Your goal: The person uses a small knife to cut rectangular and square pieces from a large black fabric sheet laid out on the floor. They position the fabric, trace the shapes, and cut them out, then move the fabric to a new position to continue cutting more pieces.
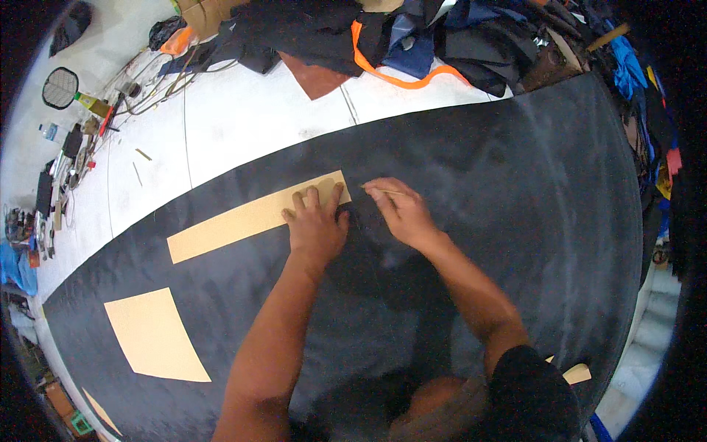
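A long tan strip (254,216), with a finely textured surface, lies at a slant on a large black sheet (471,162). My left hand (317,221) rests on the strip's right end, fingers spread and pressing it flat. Just past that end, my right hand (401,210) pinches a thin, yellowish, pencil-like stick (388,192). Its tip is close to the strip's short right edge, over the black sheet; I cannot tell whether it touches. A broader tan four-sided piece (158,337) lies on the sheet at the near left, apart from both hands.
Beyond the sheet is a white tabletop (243,110). Dark fabric scraps (294,33), a brown piece (315,76) and an orange strip (398,79) pile along the far edge. At left are a racket-shaped swatter (61,88) and a bottle (48,132). A small tan piece (577,373) lies near right.
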### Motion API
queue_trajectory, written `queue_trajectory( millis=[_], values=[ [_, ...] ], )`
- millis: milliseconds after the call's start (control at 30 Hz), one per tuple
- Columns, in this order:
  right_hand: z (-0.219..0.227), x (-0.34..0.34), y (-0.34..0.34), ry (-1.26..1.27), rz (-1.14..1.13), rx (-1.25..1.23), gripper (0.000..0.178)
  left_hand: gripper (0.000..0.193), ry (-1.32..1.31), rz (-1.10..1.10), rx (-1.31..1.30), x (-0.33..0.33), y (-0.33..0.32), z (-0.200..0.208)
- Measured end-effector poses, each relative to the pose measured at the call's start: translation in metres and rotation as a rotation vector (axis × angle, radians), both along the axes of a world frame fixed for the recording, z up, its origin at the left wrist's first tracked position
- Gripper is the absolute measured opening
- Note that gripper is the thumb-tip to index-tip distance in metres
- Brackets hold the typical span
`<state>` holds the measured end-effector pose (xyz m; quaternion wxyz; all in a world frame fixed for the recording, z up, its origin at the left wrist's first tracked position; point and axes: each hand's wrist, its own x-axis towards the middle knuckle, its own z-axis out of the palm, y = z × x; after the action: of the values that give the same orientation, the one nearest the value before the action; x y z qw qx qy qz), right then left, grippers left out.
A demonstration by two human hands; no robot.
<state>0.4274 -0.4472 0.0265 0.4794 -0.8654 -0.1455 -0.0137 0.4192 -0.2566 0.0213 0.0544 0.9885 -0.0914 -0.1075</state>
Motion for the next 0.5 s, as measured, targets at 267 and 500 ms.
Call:
queue_trajectory(
  millis=[267, 500],
  values=[
    [-0.033, -0.088, 0.009, -0.272, 0.127, -0.094, 0.019, 0.048, -0.061, 0.056, -0.265, -0.112, -0.01, 0.005],
    [-0.038, -0.103, 0.037, -0.184, 0.305, -0.183, 0.057, 0.038, -0.331, 0.528, -0.427, -0.209, 0.125, 0.01]
  ],
)
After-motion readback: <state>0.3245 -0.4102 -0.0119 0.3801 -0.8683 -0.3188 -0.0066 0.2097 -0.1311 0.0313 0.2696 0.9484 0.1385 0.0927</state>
